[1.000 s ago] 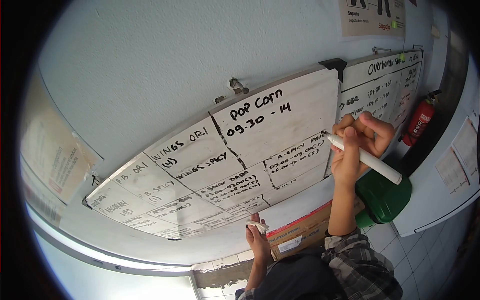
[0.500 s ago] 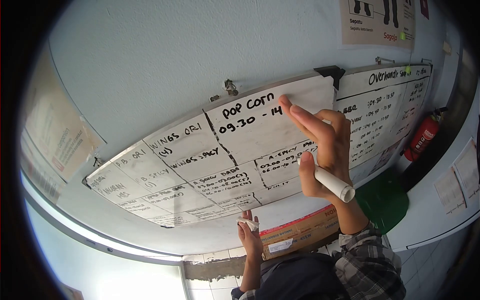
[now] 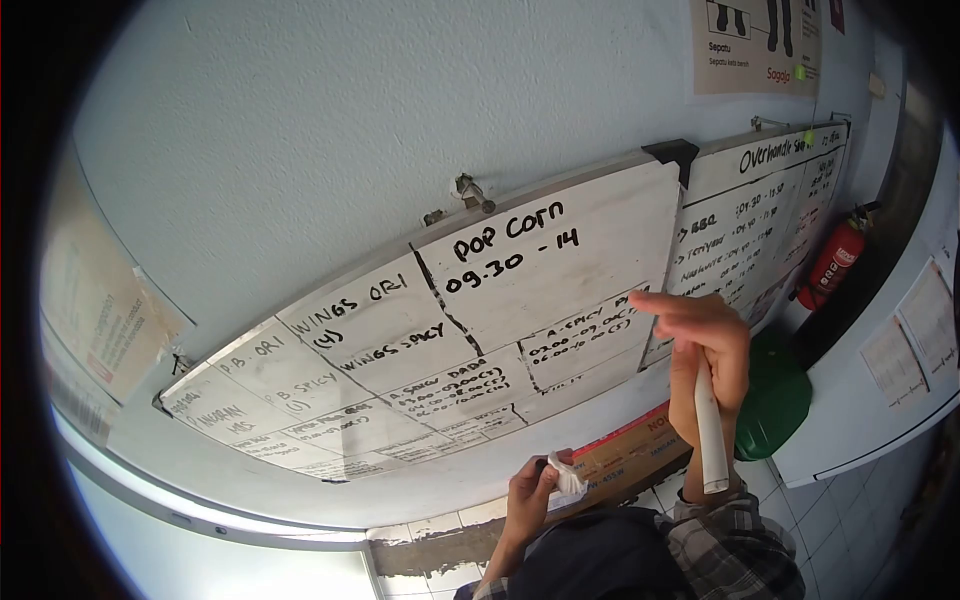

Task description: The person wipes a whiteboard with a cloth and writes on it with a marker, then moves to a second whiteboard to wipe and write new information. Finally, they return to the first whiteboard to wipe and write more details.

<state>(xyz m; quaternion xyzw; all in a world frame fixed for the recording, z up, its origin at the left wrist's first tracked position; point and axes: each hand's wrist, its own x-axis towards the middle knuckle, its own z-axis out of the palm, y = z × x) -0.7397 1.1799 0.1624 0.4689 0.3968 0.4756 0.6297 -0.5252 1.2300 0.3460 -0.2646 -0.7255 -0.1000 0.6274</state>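
My right hand (image 3: 718,345) is closed around a white marker (image 3: 711,430), whose thick end points down. Its index finger stretches left, in front of the lower right of a whiteboard (image 3: 610,230). Black writing fills the board's ruled boxes, with "POP CORN 09.30 - 14" (image 3: 512,250) large at the top. Lower down, my left hand (image 3: 530,500) pinches a crumpled white tissue (image 3: 568,478). A small dark bit shows by its fingertips; I cannot make out what it is.
A second whiteboard (image 3: 760,200) with written times hangs to the right. Beyond it are a red fire extinguisher (image 3: 832,264) and a green bin (image 3: 775,400). A cardboard box (image 3: 625,460) stands below the boards. A poster (image 3: 755,45) is on the wall above.
My right hand has moved down and right with the marker, uncovering the "14". The marker now points more steeply down. My left hand has shifted right with the tissue, its fingers more curled.
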